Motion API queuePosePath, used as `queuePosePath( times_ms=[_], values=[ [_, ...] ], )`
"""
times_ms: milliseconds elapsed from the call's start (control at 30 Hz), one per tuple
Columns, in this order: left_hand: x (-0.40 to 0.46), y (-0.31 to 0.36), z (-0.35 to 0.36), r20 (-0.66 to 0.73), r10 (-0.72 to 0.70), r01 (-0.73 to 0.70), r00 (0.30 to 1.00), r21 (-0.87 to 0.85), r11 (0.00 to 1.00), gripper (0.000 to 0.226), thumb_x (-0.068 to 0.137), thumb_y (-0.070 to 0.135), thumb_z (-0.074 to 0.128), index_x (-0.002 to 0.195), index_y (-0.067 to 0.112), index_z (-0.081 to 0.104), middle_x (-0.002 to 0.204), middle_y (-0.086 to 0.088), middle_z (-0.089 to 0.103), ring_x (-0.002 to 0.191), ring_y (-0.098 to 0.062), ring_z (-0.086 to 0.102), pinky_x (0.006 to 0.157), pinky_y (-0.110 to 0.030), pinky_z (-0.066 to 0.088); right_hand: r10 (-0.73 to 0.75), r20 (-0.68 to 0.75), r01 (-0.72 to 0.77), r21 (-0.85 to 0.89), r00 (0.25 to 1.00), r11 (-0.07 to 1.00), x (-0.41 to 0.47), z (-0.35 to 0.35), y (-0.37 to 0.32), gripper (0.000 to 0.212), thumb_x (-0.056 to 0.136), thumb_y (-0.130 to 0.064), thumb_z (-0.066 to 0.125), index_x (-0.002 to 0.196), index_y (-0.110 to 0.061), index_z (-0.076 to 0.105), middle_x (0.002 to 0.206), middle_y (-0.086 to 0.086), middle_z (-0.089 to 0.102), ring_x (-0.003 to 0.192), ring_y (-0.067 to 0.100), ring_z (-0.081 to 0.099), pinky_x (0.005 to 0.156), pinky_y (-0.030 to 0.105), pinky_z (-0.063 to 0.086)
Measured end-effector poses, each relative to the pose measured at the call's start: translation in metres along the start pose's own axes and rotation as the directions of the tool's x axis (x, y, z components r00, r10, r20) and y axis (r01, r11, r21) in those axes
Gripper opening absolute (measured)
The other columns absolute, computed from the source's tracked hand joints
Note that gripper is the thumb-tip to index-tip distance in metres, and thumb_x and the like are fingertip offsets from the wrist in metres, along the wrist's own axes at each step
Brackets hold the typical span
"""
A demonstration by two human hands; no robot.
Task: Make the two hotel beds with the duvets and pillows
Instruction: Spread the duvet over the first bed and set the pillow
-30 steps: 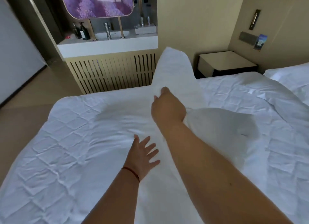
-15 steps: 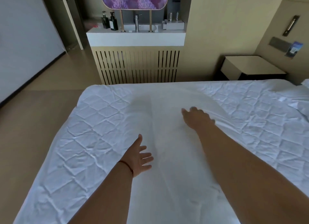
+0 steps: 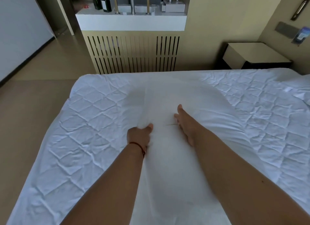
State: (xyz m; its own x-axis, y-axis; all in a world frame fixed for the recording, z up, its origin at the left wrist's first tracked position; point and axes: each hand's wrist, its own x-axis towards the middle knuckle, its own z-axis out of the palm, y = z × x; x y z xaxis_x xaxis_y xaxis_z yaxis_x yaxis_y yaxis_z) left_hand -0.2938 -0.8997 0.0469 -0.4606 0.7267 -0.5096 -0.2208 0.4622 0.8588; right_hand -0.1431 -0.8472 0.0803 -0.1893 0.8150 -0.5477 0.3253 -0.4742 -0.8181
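A bed with a white quilted mattress cover [image 3: 87, 124] fills the lower view. A smooth white folded sheet or duvet cover [image 3: 167, 166] lies as a long strip across it, running from me toward the far edge. My left hand [image 3: 140, 136] grips a bunch of this cloth at the strip's left edge. My right hand [image 3: 184, 124] lies on the strip's right side with fingers straight, pressing it flat. A rumpled white fold [image 3: 300, 94] shows at the right edge.
Beyond the bed stands a slatted beige cabinet [image 3: 132, 53] topped by a white counter with bottles [image 3: 102, 1] and taps. A bedside table [image 3: 255, 55] stands at the far right by the wall. Bare floor [image 3: 33, 90] runs along the bed's left.
The raised end of the cloth has dropped flat onto the bed. My left hand moved forward and closed on the cloth's left edge. My right hand came down flat on it.
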Motion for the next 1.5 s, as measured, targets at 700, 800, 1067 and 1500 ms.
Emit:
queuePosePath(
  times_ms=[700,800,1067,1500],
  values=[
    [0.009,-0.091,-0.007,0.007,0.405,-0.168,0.914,0.916,0.364,0.081,0.082,0.061,-0.01,0.154,0.023,-0.008,0.163,-0.004,-0.006,0.15,-0.021,-0.006,0.116,-0.049,-0.011,-0.657,-0.25,0.377,-0.653,0.711,0.657,0.023,0.008,0.028,0.051,0.097,-0.047,0.03,0.129,-0.019,0.058,0.133,0.004,0.058,0.125,0.024,0.051,0.111,0.041,0.031],
    [0.016,-0.104,-0.009,-0.005,0.486,-0.2,0.874,0.907,0.37,0.074,0.092,0.057,0.013,0.153,0.015,0.014,0.16,-0.011,0.02,0.147,-0.027,0.019,0.115,-0.051,0.001,-0.559,-0.307,-0.01,-0.882,0.77,0.47,0.038,-0.039,0.036,0.059,0.095,-0.058,0.021,0.15,-0.035,0.02,0.158,0.004,0.021,0.146,0.024,0.016,0.116,0.05,0.006],
    [0.058,-0.136,-0.039,-0.098,0.511,-0.143,0.854,0.901,0.411,0.076,0.094,0.059,0.015,0.151,0.01,0.021,0.152,-0.025,0.03,0.137,-0.04,0.035,0.111,-0.059,0.023,-0.357,-0.137,-0.003,-0.936,0.924,0.353,0.127,0.028,0.068,0.064,0.092,-0.066,0.009,0.147,-0.043,-0.013,0.16,0.0,-0.012,0.147,0.025,-0.014,0.114,0.055,-0.011],
    [0.091,-0.127,-0.027,-0.143,0.502,-0.107,0.853,0.894,0.435,0.08,0.089,0.06,0.016,0.151,0.01,0.025,0.153,-0.025,0.03,0.139,-0.041,0.03,0.113,-0.061,0.019,-0.23,0.028,0.138,-0.87,0.973,0.474,0.164,0.023,0.07,0.059,0.095,-0.062,0.011,0.149,-0.045,-0.004,0.16,-0.008,-0.01,0.147,0.013,-0.01,0.116,0.047,-0.013]
  ],
)
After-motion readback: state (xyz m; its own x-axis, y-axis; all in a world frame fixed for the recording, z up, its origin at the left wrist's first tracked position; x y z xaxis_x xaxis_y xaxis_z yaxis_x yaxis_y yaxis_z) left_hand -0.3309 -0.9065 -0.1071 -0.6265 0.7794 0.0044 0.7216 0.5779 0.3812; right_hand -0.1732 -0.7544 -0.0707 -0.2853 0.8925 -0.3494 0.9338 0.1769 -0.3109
